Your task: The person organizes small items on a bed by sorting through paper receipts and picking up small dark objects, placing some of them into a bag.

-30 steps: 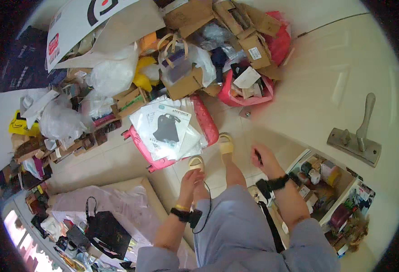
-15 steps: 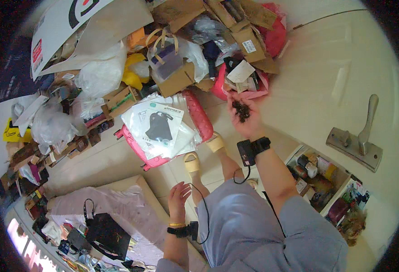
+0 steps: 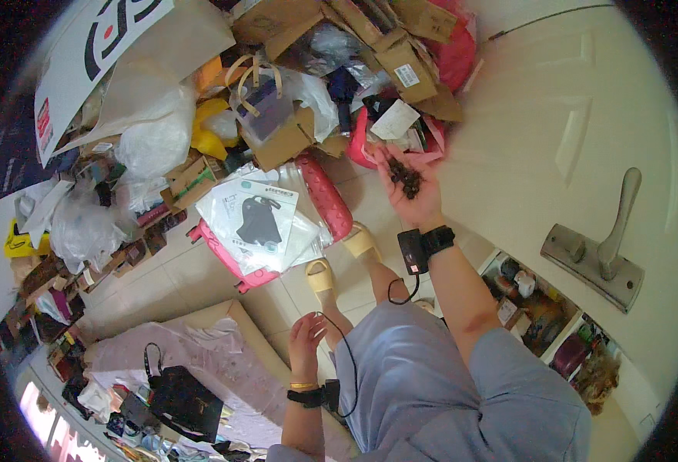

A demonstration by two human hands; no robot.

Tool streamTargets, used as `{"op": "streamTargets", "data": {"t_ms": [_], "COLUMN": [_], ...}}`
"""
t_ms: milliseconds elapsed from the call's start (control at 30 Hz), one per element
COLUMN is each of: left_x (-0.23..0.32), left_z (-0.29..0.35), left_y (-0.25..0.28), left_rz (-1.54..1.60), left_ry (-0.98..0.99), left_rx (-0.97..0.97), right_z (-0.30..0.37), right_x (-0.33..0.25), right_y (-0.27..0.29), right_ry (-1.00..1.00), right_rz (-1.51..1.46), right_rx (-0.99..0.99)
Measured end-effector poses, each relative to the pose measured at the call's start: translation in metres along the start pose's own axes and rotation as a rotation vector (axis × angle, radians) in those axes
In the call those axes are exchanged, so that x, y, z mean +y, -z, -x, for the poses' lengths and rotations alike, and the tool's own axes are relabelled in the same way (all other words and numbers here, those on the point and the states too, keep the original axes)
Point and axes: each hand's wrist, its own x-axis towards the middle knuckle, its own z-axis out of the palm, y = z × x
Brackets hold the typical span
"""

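Observation:
My right hand (image 3: 425,204) is stretched out palm up, cupping a heap of small dark brown pieces (image 3: 406,180); their exact kind I cannot make out. Just beyond its fingertips stands a pink plastic bag (image 3: 359,148) filled with papers and packaging, a white card on top. My left hand (image 3: 306,337) hangs low beside my left leg, its fingers loosely bent and apart, with nothing seen in it. A black cable (image 3: 351,362) loops past those fingers from the band on my left wrist.
A pink suitcase (image 3: 328,202) topped with flat clear packages (image 3: 266,223) lies ahead of my feet. Cardboard boxes (image 3: 408,69) and bags pile up behind. To the right are a door with a metal handle (image 3: 610,250) and filled shelves (image 3: 535,308); a bed with a black bag (image 3: 185,404) is at left.
The view has shifted, so the pile and suitcase appear slightly further left. My right hand still carries the dark pieces, its fingers a little more spread; my left hand has barely moved.

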Motion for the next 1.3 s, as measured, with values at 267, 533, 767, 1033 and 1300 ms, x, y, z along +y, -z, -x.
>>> {"op": "streamTargets", "data": {"t_ms": [267, 533, 767, 1033, 1300], "left_x": [-0.003, -0.002, -0.001, -0.002, -0.001], "left_z": [0.0, 0.001, -0.001, 0.003, 0.006], "left_y": [-0.008, -0.013, -0.011, -0.01, -0.009], "left_rz": [-0.027, -0.038, -0.021, -0.03, -0.03], "left_ry": [0.004, 0.016, 0.023, 0.036, 0.033], "left_rx": [-0.002, 0.007, 0.001, 0.03, 0.039], "right_z": [0.004, 0.003, 0.005, 0.01, 0.013], "right_x": [-0.005, -0.01, -0.014, -0.004, 0.0], "right_y": [-0.013, -0.021, -0.012, -0.004, -0.009], "right_ry": [0.02, 0.028, -0.004, 0.006, -0.023], "right_rz": [0.004, -0.106, -0.088, 0.02, 0.002], "right_rx": [-0.084, -0.071, -0.058, 0.009, -0.075]}}
